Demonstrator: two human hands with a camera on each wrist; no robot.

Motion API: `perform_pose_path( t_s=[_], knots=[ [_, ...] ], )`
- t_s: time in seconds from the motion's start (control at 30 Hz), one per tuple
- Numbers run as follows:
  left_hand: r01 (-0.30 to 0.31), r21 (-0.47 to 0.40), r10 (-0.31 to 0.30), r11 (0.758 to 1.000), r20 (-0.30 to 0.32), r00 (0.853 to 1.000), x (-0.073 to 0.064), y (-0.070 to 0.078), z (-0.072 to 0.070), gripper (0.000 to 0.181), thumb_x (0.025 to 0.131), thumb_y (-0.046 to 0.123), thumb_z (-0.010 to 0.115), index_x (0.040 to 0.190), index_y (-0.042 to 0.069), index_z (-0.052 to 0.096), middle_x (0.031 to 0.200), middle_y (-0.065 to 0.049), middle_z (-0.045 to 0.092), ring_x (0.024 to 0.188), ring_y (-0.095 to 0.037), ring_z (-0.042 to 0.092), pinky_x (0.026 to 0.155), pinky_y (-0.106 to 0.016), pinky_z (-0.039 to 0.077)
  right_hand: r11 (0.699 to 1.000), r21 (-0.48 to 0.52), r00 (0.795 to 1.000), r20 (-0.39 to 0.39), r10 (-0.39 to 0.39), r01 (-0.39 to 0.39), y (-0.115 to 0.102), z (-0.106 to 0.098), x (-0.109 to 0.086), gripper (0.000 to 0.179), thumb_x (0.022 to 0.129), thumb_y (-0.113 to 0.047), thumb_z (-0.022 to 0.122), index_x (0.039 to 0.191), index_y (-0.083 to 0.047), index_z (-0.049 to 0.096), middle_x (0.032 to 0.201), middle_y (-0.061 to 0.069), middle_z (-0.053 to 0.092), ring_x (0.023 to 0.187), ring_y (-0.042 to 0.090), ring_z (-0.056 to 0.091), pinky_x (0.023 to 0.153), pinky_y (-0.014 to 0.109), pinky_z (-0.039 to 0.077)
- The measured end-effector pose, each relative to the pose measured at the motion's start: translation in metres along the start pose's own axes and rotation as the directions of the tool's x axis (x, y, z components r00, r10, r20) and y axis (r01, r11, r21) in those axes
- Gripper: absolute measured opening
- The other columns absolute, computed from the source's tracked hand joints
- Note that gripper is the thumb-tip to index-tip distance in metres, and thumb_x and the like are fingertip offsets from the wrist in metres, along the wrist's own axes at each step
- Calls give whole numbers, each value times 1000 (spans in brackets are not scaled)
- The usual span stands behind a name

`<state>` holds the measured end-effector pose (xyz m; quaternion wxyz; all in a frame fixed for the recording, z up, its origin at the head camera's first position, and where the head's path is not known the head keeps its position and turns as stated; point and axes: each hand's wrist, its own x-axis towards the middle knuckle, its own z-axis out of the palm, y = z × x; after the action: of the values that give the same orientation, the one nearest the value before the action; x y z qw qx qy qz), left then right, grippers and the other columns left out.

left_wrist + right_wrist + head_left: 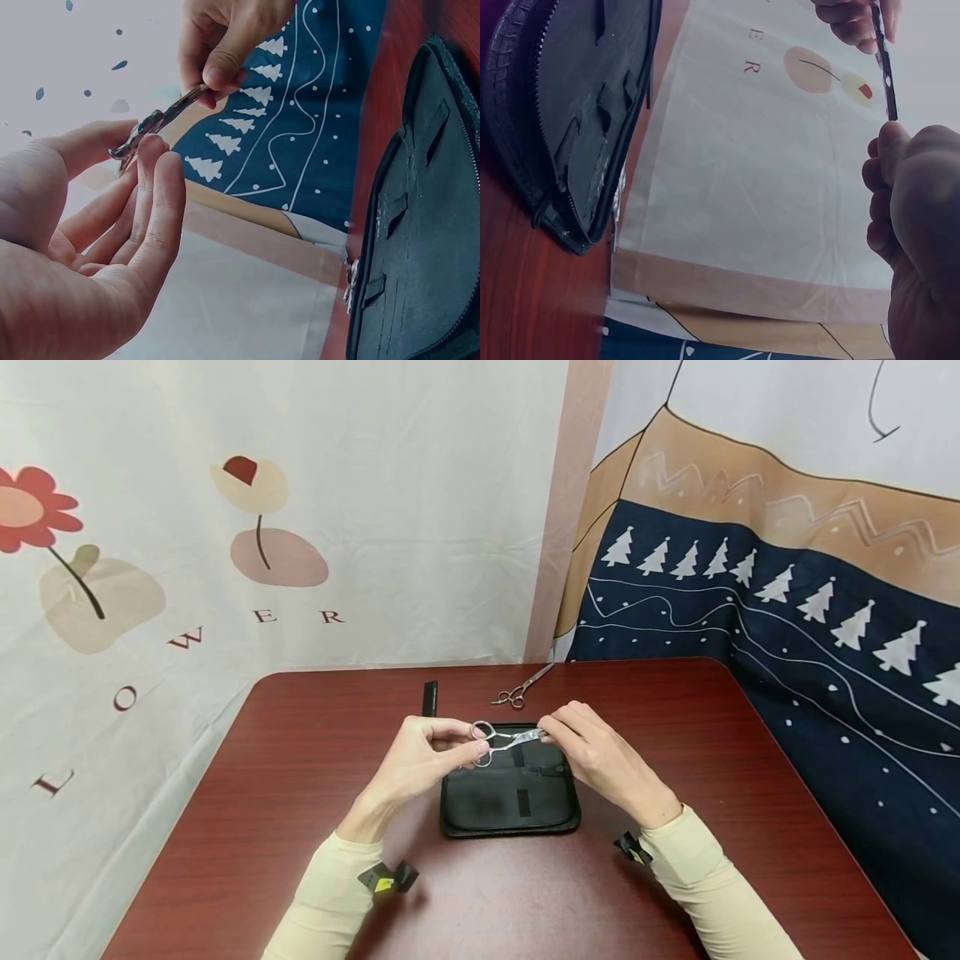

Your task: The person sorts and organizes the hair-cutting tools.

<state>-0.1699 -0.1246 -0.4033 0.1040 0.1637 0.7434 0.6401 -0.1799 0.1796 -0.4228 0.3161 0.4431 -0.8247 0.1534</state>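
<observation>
A pair of silver scissors (pixel 516 741) is held above an open black zip case (pixel 487 806). My left hand (pixel 420 758) pinches the finger rings between thumb and fingers. At the other end, my right hand (pixel 609 762) grips the blade tips, which its fingers partly hide. The left wrist view shows the scissors (pixel 174 109) edge-on between both hands. Flat elastic loops line the inside of the case (pixel 416 247), and a zip runs along its edge.
Behind the case, a second pair of scissors (pixel 517 695) lies on the dark red table (pixel 300 760). To its left is a narrow black strip-like thing (pixel 430 697), possibly a comb. Printed curtains hang behind and on the right.
</observation>
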Motion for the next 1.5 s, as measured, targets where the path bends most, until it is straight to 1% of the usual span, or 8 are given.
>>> perform_pose_path(
  t_s=[0.17,0.5,0.63,0.83,0.97,1.17,1.37,1.5],
  knots=[
    [0,-11,0,1000,-6,1000,-1,2,0,24,100,8,83,120,-5,82,106,-20,86,87,-10,84,85,-32,71,1000,2,1000,-18,0,0,0,1,0,19,119,-14,55,123,-5,71,109,4,65,101,18,60,88,31,54],
    [-22,46,23,999,-21,1000,-2,3,2,27,99,12,86,122,-1,83,109,-10,86,94,-20,86,87,-26,68,1000,5,999,-52,-6,7,0,1,-1,21,120,-15,54,123,-5,71,111,6,66,102,19,61,89,33,55],
    [-32,48,33,998,-19,999,-3,4,3,26,99,13,86,122,2,83,111,-10,86,94,-16,85,88,-24,67,1000,10,997,-80,-22,23,1,2,-1,19,119,-13,56,123,-4,72,110,7,67,101,19,61,88,32,55],
    [-32,55,34,998,-29,999,-4,6,3,30,99,17,87,127,8,82,119,-11,84,102,-34,85,90,-26,67,999,17,995,-94,-25,27,2,2,-1,19,119,-13,56,123,-4,72,110,6,67,101,19,62,87,31,55],
    [-66,97,72,993,-52,996,-6,7,1,40,98,20,88,136,15,79,130,-12,82,110,-26,83,93,-27,66,1000,17,996,-87,-13,14,3,2,-1,21,120,-15,54,123,-4,73,111,6,67,101,19,62,87,31,56],
    [-126,189,140,974,-66,988,-8,8,-1,59,97,25,89,152,26,68,148,-3,76,134,-23,75,108,-30,61,1000,10,996,-94,-11,12,4,2,-1,21,119,-15,55,122,-4,73,109,6,67,100,20,62,86,32,56],
    [-156,305,190,939,-86,978,-8,6,0,75,95,34,91,161,37,58,159,8,68,146,-22,69,102,-36,58,1000,4,995,-95,-12,12,4,0,-1,21,119,-14,55,122,-5,73,109,6,67,99,21,63,85,32,56],
    [-171,367,223,914,-103,969,-10,6,1,81,92,40,93,164,42,54,163,13,62,154,-15,60,125,-50,51,1000,-1,997,-83,1,-1,4,-1,-1,23,120,-15,53,122,-5,74,110,6,68,101,21,62,86,32,57]
  ],
)
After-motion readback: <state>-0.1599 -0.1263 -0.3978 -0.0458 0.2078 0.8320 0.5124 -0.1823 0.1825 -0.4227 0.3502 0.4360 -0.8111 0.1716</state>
